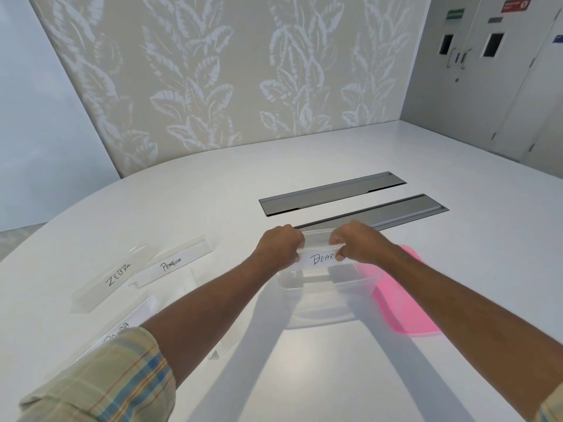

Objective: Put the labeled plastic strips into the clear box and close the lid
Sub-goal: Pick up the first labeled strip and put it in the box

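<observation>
Item one: we hold the BEAR strip, a clear plastic strip with a white label lettered by hand, level above the far end of the box. Our left hand pinches its left end, fingers curled over the top edge; our right hand pinches its right end the same way, thumb on the label beside the last letter. The strip is above the box rim, not inside.

Item two: the box, clear plastic, open, stands on the table directly under our hands. Something pale shows through its wall, but we cannot tell whether that is a strip already inside or only a reflection.

Item three: the lid, pink and translucent, lies flat on the table just right of the box, its near-left edge tucked against the box.

Item four: strips not yet boxed, all left of the box. PENGUIN strip lies slantwise; ZEBRA strip lies just left of it, also slanted. A third strip lies nearer us, its label mostly hidden by our plaid sleeve.

Item five: two grey recessed slots in the table beyond our hands, and a leaf-patterned wall behind.
</observation>
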### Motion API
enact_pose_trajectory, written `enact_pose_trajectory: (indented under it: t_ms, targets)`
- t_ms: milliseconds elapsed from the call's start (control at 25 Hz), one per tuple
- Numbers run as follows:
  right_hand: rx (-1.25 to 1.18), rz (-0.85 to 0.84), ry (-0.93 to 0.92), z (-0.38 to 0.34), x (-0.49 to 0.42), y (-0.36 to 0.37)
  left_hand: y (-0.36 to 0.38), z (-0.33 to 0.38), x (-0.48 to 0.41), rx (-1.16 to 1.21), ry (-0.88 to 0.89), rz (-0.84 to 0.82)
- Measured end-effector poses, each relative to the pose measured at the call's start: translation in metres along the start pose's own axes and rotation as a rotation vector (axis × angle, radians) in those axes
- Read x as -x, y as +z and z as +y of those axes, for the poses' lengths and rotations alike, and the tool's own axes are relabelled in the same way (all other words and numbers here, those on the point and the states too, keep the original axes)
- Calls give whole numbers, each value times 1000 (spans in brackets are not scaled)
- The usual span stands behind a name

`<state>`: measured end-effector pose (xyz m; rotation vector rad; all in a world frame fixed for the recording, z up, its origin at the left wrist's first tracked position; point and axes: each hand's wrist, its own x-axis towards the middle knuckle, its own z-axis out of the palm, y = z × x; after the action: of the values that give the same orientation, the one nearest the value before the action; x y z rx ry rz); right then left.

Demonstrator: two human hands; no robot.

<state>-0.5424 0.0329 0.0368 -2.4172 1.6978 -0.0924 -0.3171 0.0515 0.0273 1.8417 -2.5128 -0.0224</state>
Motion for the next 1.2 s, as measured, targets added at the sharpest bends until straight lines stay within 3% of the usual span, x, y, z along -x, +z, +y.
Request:
enact_pose_trajectory:
  t_ms: [560, 720, 840, 1040, 1200]
  targets:
    - [231, -22, -51, 7, -19, 33, 29, 1, -16, -172, 63, -31]
    - [244, -23, -57, 5, -16, 32, 30, -1, -16, -116, 57, -18]
    - [152, -2, -55, 2, -11, 24, 15, -5, -13, 36, 57, 98]
    - [34, 175, -3, -28, 4, -1, -30, -36, 12, 206, 25, 303]
    - [-153, 376, -55, -92, 19, -10, -50, -90, 50, 123, -26, 273]
